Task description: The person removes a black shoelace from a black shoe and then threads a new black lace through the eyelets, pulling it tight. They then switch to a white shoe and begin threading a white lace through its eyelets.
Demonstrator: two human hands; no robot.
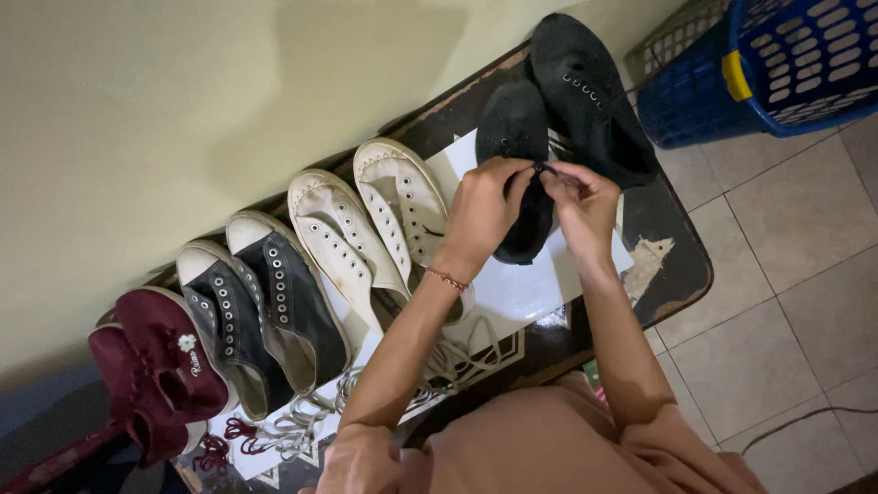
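While wrists bend inward, both hands [535, 197] pinched shut on black shoe [519, 165] lace [546, 169].

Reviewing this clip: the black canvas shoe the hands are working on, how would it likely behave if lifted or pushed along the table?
The black canvas shoe looks soft-sided, so its upper would probably flex rather than stay stiff. With no lace visible in its eyelets, the opening may gape when the left hand and right hand lift it. Its flat sole suggests it would slide, not roll, on the white sheet.
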